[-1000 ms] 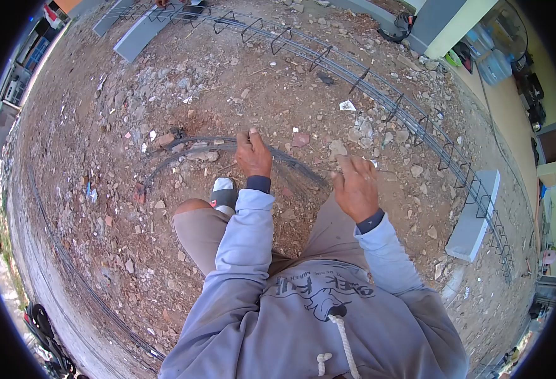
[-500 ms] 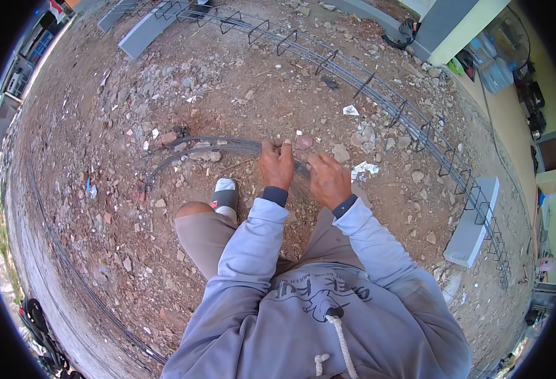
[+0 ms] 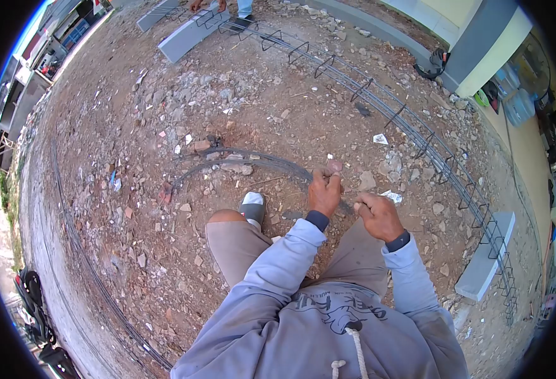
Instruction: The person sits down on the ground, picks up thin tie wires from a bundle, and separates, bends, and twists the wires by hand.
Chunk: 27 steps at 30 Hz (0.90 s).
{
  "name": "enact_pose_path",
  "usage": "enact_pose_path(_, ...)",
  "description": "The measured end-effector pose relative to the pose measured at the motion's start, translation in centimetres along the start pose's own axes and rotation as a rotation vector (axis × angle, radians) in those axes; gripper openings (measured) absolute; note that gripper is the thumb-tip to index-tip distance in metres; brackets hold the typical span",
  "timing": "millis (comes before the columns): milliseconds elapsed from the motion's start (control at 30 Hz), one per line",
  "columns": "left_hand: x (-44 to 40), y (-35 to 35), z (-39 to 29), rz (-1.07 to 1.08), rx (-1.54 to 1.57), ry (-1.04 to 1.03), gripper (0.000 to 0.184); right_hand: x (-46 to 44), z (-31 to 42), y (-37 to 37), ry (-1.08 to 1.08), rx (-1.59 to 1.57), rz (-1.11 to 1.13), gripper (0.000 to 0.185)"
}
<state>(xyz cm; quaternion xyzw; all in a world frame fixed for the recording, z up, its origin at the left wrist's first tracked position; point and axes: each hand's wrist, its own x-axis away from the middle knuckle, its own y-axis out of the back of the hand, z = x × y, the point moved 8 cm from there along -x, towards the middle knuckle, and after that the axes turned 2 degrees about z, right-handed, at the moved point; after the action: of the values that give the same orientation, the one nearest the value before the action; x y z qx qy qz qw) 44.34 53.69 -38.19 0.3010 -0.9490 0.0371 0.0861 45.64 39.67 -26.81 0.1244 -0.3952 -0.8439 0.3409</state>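
Note:
A bundle of thin dark wire (image 3: 259,158) curves over the rubble from the left, its far ends loose on the ground. My left hand (image 3: 324,192) is closed around the near part of the bundle, above the gap between my knees. Just to the right and a little nearer my body, my right hand (image 3: 379,216) is closed with thumb and fingers pinched together. Dark wire strands show between the two hands, blurred, and seem to run into the right hand's fingertips. The exact grip of the right fingers is hard to make out.
A long rebar cage (image 3: 391,114) arcs across the far side and right, resting on grey blocks such as this one (image 3: 488,256). Another person's hand (image 3: 195,5) touches the cage's far end. Long dark rods (image 3: 79,243) lie at left. Broken stone covers the ground.
The camera view has swung, so the scene sits further right and lower. Both hands have shifted right along the wire. The other person's hands and leg have come into view at the top.

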Motion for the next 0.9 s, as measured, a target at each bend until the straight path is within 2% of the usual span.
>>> enact_pose_path(67,-0.4,0.2,0.2,-0.015,0.088,0.005,0.017,0.0,0.2,0.9,0.007,0.081,-0.144,0.015)
enact_pose_path(167,0.3,0.0,-1.2,-0.033,0.161,0.076,0.02,-0.1,-2.0,1.1,-0.175,0.201,-0.235,0.014)
enact_pose_path(200,0.2,0.0,-1.3,-0.036,0.033,-0.02,0.02,-0.2,-3.2,0.7,-0.199,0.267,-0.242,0.015)
enact_pose_path(300,0.9,-1.3,-0.8,-0.041,-0.302,-0.258,0.022,0.1,-7.0,-1.5,-0.272,0.401,-0.172,0.018)
enact_pose_path(367,2.0,-1.1,-1.3,-0.064,-0.476,-0.361,0.022,0.3,-8.4,-3.3,-0.292,0.433,-0.04,0.015)
enact_pose_path(433,3.5,-0.9,-4.1,-0.005,-0.586,-0.372,0.022,0.9,-10.3,-6.1,-0.225,0.45,0.171,0.018)
enact_pose_path(500,3.3,-1.1,-2.4,0.016,-0.624,-0.403,0.021,1.7,-8.8,-7.5,0.049,0.183,0.344,0.017)
enact_pose_path(600,2.4,-0.3,-2.8,0.021,-0.557,-0.328,0.022,3.5,-8.0,-7.0,-0.323,-0.403,0.574,0.015)
enact_pose_path(633,2.2,0.0,-2.9,0.015,-0.514,-0.281,0.022,3.7,-7.3,-5.6,-0.347,-0.496,0.541,0.014)
enact_pose_path(700,2.2,0.3,-3.6,-0.063,-0.513,-0.374,0.023,3.9,-6.5,-3.6,-0.397,-0.686,0.474,0.013)
enact_pose_path(733,2.4,0.5,-4.0,-0.097,-0.514,-0.417,0.024,3.6,-7.1,-2.9,-0.337,-0.709,0.349,0.013)
enact_pose_path(833,2.1,0.5,-3.6,-0.084,-0.499,-0.333,0.024,2.9,-10.1,-1.3,-0.313,-0.628,0.066,0.015)
enact_pose_path(900,2.4,0.1,-3.9,-0.149,-0.502,-0.483,0.024,2.4,-11.4,-0.8,-0.337,-0.485,-0.086,0.014)
